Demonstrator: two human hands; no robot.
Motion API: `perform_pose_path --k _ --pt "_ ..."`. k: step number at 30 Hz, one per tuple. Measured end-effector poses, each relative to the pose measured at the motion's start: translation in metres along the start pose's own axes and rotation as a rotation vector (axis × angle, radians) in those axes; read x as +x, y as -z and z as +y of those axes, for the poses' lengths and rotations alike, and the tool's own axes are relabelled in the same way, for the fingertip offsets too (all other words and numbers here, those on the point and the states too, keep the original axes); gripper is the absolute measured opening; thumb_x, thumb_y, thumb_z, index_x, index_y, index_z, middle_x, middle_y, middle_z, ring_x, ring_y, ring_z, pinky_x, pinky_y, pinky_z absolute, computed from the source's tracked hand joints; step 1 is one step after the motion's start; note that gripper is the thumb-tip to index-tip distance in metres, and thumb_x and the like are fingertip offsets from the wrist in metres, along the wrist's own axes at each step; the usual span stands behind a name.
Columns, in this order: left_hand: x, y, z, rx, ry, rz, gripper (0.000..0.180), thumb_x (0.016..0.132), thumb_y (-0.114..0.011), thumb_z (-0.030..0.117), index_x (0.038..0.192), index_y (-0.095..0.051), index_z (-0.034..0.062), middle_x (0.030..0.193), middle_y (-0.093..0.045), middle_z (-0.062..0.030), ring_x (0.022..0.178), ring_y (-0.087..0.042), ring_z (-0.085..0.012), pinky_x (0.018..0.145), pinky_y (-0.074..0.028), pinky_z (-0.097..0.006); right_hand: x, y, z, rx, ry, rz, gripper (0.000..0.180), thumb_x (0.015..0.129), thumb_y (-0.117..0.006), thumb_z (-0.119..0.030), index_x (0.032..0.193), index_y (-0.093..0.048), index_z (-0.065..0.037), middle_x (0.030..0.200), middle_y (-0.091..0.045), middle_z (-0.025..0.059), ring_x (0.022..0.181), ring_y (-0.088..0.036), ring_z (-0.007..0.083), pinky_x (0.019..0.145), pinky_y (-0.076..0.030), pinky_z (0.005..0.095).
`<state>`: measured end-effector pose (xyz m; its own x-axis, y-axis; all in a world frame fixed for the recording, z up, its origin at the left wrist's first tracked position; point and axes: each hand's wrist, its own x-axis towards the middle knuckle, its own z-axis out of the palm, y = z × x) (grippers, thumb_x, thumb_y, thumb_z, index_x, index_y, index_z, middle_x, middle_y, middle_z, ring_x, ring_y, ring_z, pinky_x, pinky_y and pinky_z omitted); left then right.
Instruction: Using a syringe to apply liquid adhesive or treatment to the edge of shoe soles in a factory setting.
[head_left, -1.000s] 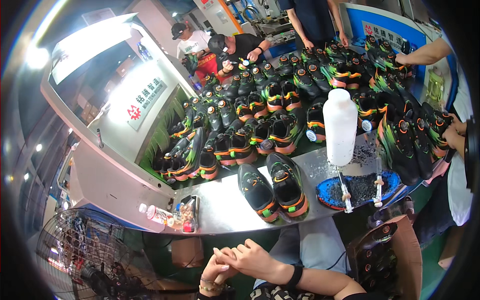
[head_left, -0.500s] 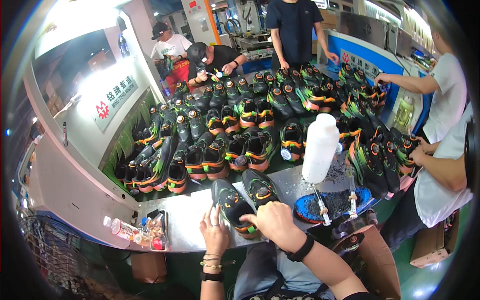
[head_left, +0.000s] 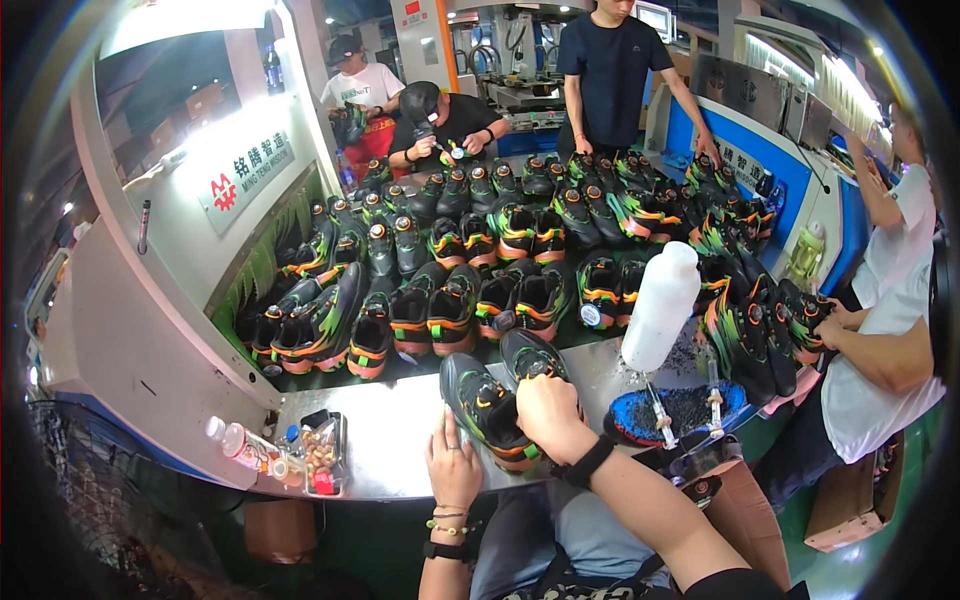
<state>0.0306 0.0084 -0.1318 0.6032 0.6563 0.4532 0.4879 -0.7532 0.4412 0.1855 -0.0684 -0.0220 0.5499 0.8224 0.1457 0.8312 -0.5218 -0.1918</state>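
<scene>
Plainly, the left shoe and right shoe stand side by side on the counter ahead of you, long axes running from heels near you to toes pointing away, slightly left. The left shoe lies between your hands, just right of your left hand, whose grip is slack, fingers extended. Your right hand is nearer the right shoe, curled over its rear; whether that grip is clenched on it, I cannot tell.

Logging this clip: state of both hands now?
Left hand: open, fingers extended beside the front pair's left sneaker.
Right hand: curled over the right sneaker; grip cannot be told.
</scene>
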Motion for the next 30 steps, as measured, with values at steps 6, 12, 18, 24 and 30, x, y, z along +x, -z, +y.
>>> perform_pose_path --k 6,12,18,24,30 --pt "-0.001 -0.011 -0.004 0.014 0.119 0.154 0.063 0.081 -0.061 0.007 0.140 -0.040 -0.0018 0.133 -0.051 -0.0194 0.121 -0.049 -0.0355 0.103 -0.036 -0.044 -0.005 -0.003 0.005 0.118 -0.090 0.076 0.019 0.069 -0.078 -0.020 0.077 -0.072 -0.004 0.078 -0.070 0.0183 0.077 -0.071 0.0343 0.069 -0.057 0.0415" --pt "-0.002 -0.011 -0.005 0.033 0.103 0.151 0.060 0.082 -0.061 0.008 0.139 -0.043 -0.0002 0.130 -0.053 -0.0197 0.117 -0.051 -0.0361 0.101 -0.038 -0.044 -0.023 0.001 0.021 0.145 -0.080 0.035 0.027 0.071 -0.079 -0.029 0.079 -0.073 -0.004 0.078 -0.071 0.0176 0.077 -0.071 0.0337 0.070 -0.057 0.0414" --pt "-0.003 -0.014 -0.003 0.065 0.092 0.163 0.058 0.082 -0.062 0.009 0.137 -0.046 0.0005 0.127 -0.055 -0.0204 0.114 -0.053 -0.0365 0.100 -0.039 -0.044 -0.033 -0.002 0.036 0.180 -0.005 0.087 0.030 0.075 -0.076 -0.036 0.079 -0.074 -0.006 0.076 -0.071 0.0159 0.073 -0.071 0.0311 0.066 -0.056 0.0406" --pt "-0.001 -0.013 -0.003 0.065 0.088 0.137 0.056 0.080 -0.060 0.007 0.134 -0.049 0.0007 0.126 -0.056 -0.0179 0.114 -0.054 -0.0342 0.100 -0.038 -0.043 -0.045 -0.015 0.043 0.216 0.074 0.154 0.030 0.075 -0.074 -0.038 0.075 -0.072 -0.008 0.071 -0.069 0.0133 0.069 -0.069 0.0306 0.063 -0.054 0.0412" --pt "-0.001 -0.018 -0.001 0.096 0.070 0.194 0.050 0.080 -0.060 0.004 0.129 -0.054 0.0032 0.126 -0.057 -0.0128 0.113 -0.055 -0.0319 0.096 -0.041 -0.041 -0.048 -0.028 0.049 0.272 0.114 0.283 0.035 0.077 -0.070 -0.041 0.067 -0.068 -0.007 0.065 -0.064 0.0119 0.065 -0.066 0.0300 0.059 -0.051 0.0429"
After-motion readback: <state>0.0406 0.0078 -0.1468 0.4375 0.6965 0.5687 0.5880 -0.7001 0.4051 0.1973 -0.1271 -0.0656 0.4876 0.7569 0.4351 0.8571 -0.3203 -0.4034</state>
